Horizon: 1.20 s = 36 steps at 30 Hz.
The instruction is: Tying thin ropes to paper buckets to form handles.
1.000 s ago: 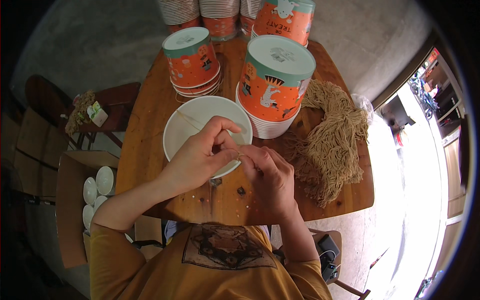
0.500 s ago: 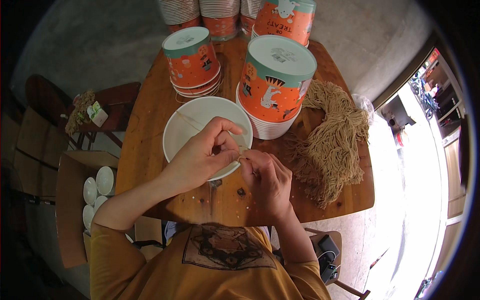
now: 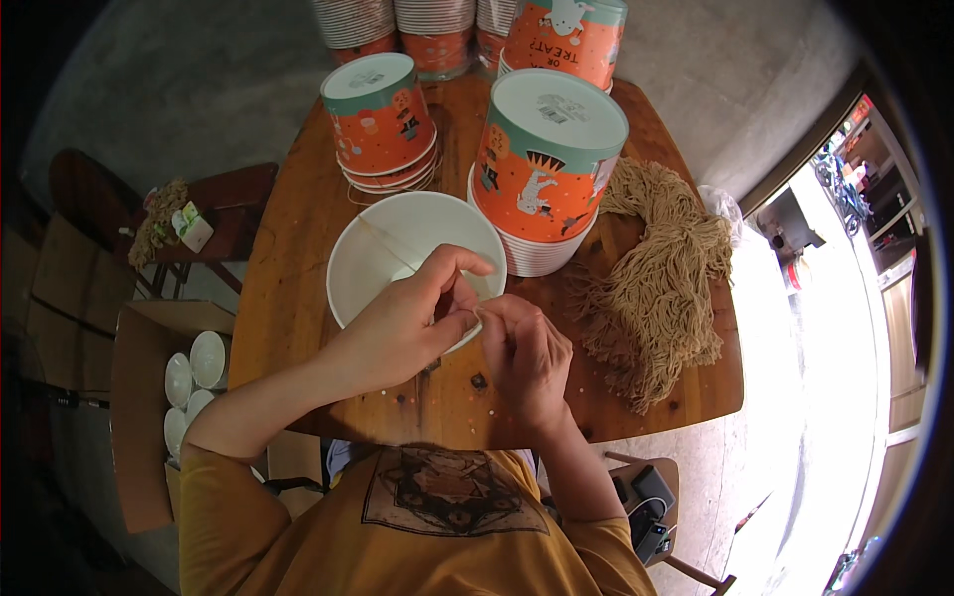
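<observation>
A white-lined paper bucket (image 3: 383,233) stands mouth up before me on the wooden table (image 3: 298,328). Across its opening runs a thin tan cord (image 3: 383,236) that leads toward my hands. At the bucket's near right rim, my left hand (image 3: 417,313) pinches the cord between thumb and fingers. My right hand (image 3: 529,353) is closed on the cord right beside it, fingertips almost touching the left thumb. Where the cord meets the rim is mostly covered by my fingers. To the right lies a bundle of tan cords (image 3: 661,288).
Behind the bucket stand upside-down stacks of orange and green printed buckets, a smaller stack (image 3: 378,124) and a taller stack (image 3: 547,169). Wrapped stacks (image 3: 437,40) are farther back. A cardboard box (image 3: 144,417) with white-lined buckets sits low left; a stool (image 3: 656,497) is low right.
The bucket has shifted slightly right. My right hand has moved a little left and up, and my left hand has lowered slightly; both still pinch at the rim.
</observation>
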Each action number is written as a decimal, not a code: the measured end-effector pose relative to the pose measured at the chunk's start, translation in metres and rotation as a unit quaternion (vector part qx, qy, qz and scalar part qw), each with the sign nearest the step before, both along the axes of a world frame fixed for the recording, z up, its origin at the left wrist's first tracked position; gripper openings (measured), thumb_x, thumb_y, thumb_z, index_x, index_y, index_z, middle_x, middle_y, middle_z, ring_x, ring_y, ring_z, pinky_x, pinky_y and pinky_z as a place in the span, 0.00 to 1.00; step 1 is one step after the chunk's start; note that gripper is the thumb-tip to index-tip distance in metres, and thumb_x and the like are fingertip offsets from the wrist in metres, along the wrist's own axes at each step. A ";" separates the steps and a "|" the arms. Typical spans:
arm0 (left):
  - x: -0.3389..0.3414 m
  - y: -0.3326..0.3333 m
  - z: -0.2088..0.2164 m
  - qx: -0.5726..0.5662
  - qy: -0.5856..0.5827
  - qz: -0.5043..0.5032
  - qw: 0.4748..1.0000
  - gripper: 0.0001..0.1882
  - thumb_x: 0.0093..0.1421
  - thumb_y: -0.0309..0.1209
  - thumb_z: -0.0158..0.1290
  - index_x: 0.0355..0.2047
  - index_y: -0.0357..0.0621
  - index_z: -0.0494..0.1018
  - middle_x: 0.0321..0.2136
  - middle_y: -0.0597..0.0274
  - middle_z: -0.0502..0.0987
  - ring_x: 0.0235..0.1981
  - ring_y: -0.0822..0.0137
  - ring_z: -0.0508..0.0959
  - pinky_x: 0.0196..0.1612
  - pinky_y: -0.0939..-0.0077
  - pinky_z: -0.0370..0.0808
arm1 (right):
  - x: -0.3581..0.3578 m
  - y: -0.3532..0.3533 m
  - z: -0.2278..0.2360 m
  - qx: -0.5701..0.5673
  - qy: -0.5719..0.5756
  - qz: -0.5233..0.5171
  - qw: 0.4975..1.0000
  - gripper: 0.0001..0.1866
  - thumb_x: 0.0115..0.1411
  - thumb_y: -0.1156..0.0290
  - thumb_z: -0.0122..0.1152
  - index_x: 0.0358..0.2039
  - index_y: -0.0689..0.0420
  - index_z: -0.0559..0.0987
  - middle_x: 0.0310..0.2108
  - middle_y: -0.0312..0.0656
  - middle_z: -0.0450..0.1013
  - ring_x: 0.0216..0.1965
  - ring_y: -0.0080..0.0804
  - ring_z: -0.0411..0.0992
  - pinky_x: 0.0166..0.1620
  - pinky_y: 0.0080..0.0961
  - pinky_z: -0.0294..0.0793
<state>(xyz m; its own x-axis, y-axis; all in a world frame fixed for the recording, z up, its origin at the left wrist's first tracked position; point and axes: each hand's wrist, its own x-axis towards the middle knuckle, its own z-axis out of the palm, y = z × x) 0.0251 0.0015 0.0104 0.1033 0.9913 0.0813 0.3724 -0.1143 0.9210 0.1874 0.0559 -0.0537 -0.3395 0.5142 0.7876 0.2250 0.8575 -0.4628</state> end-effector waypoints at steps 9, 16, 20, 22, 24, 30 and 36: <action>0.004 -0.003 0.004 0.038 0.098 0.030 0.994 0.07 0.58 0.21 0.52 0.37 0.38 0.71 0.29 0.58 0.71 0.30 0.63 0.75 0.35 0.69 0.72 | 0.010 -0.010 0.000 -0.138 -0.002 0.016 0.990 0.11 0.61 0.80 0.57 0.41 0.57 0.67 0.33 0.43 0.75 0.29 0.43 0.76 0.33 0.33 0.76; 0.003 -0.001 0.001 0.079 0.137 0.046 0.986 0.05 0.58 0.23 0.53 0.35 0.39 0.71 0.30 0.56 0.71 0.32 0.58 0.74 0.36 0.66 0.71 | 0.020 -0.015 -0.006 -0.240 -0.023 0.040 0.970 0.09 0.64 0.79 0.54 0.41 0.58 0.65 0.32 0.43 0.74 0.28 0.42 0.76 0.31 0.33 0.75; 0.005 -0.001 0.004 0.061 0.134 0.053 0.988 0.05 0.58 0.24 0.53 0.34 0.38 0.71 0.31 0.56 0.71 0.32 0.58 0.74 0.35 0.65 0.71 | 0.022 -0.014 -0.010 -0.238 0.000 0.066 0.969 0.08 0.65 0.79 0.53 0.41 0.58 0.65 0.32 0.42 0.74 0.27 0.40 0.76 0.30 0.32 0.75; 0.006 -0.001 0.005 0.059 0.137 0.051 0.987 0.05 0.58 0.24 0.53 0.34 0.38 0.71 0.31 0.56 0.71 0.32 0.58 0.74 0.36 0.65 0.71 | 0.024 -0.015 -0.009 -0.254 0.002 0.076 0.964 0.10 0.64 0.79 0.54 0.43 0.59 0.65 0.33 0.42 0.74 0.27 0.39 0.76 0.30 0.31 0.76; 0.007 -0.002 0.005 0.068 0.139 0.046 0.987 0.04 0.59 0.24 0.53 0.35 0.38 0.71 0.31 0.56 0.71 0.33 0.57 0.74 0.36 0.65 0.71 | 0.025 -0.016 -0.005 -0.270 0.004 0.087 0.959 0.12 0.63 0.78 0.56 0.45 0.59 0.65 0.33 0.42 0.75 0.27 0.38 0.77 0.30 0.30 0.76; 0.009 -0.002 0.002 0.077 0.144 0.043 0.986 0.04 0.59 0.23 0.52 0.34 0.38 0.69 0.31 0.55 0.72 0.34 0.54 0.74 0.37 0.64 0.71 | 0.016 -0.012 0.006 -0.080 -0.024 0.007 0.996 0.20 0.55 0.77 0.66 0.46 0.56 0.71 0.32 0.40 0.75 0.27 0.36 0.76 0.29 0.28 0.76; 0.010 -0.003 0.001 0.127 0.170 0.030 0.977 0.04 0.59 0.23 0.52 0.34 0.39 0.69 0.31 0.53 0.72 0.36 0.50 0.74 0.38 0.59 0.70 | 0.017 -0.007 0.007 -0.020 -0.059 -0.043 0.997 0.17 0.50 0.79 0.67 0.39 0.54 0.72 0.25 0.38 0.73 0.25 0.36 0.74 0.26 0.30 0.74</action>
<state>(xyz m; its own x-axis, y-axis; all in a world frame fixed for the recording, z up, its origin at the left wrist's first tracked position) 0.0347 -0.0018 0.0113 0.1094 0.9488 0.2962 0.6644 -0.2915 0.6882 0.2039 0.0484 -0.0466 -0.3815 0.5759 0.7231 0.3518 0.8138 -0.4625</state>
